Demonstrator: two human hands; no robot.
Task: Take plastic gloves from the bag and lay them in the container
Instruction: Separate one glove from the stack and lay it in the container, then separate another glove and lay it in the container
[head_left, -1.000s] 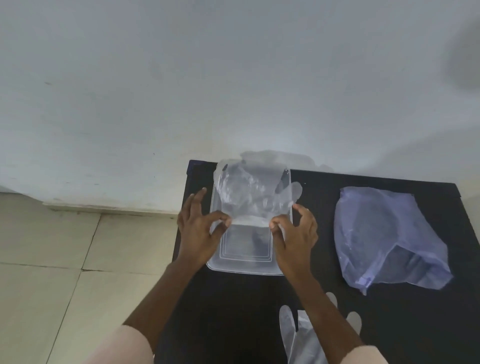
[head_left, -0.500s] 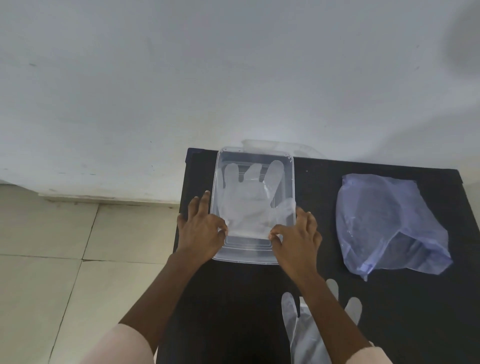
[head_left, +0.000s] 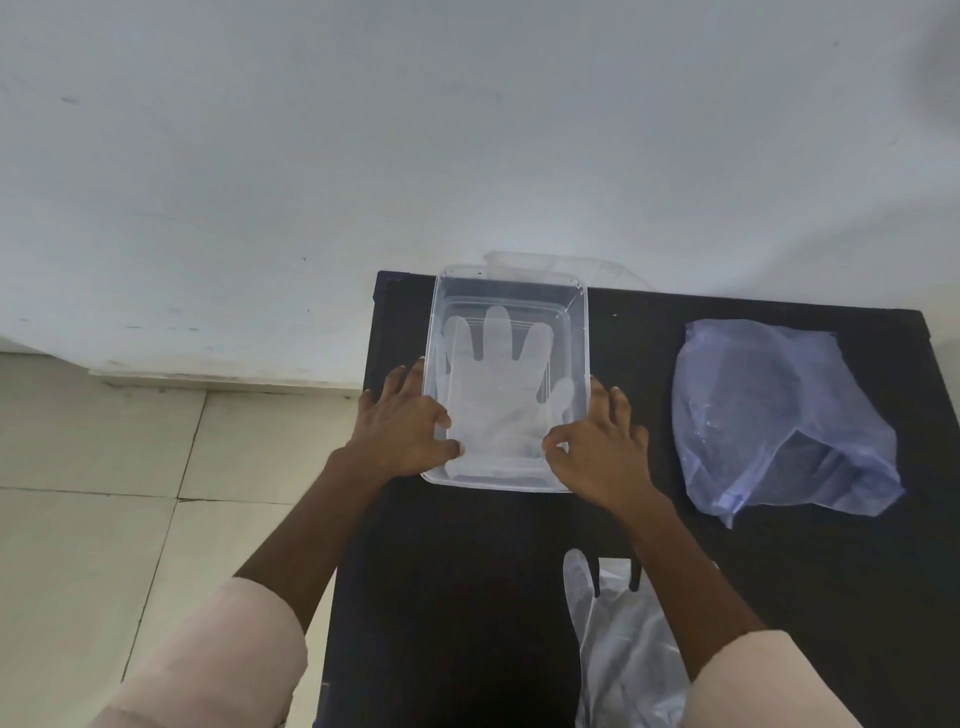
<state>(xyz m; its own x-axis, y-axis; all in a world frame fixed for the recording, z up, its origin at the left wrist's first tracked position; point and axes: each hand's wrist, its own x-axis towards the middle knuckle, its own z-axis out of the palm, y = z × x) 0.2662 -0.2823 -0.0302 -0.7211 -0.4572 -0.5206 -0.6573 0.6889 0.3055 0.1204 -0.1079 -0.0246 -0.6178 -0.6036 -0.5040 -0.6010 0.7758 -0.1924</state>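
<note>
A clear plastic container (head_left: 584, 332) stands at the far left of the black table (head_left: 447, 597). Inside it a translucent plastic glove (head_left: 498, 400) lies flat, its fingers pointing away from me. My left hand (head_left: 400, 431) and my right hand (head_left: 602, 452) rest at the container's two near corners, thumb and forefinger pinched on the glove's cuff. To the right sits the crumpled bluish plastic bag (head_left: 769, 415). A second plastic glove (head_left: 618, 649) lies on the table near me, partly hidden under my right forearm.
A clear lid (head_left: 545, 260) leans behind the container against the white wall. The table's left edge runs just beside the container, with tiled floor (head_left: 104, 519) below on the left.
The glove was held up over the container a second ago; both hands came down with it, and it now lies spread flat on the container's bottom.
</note>
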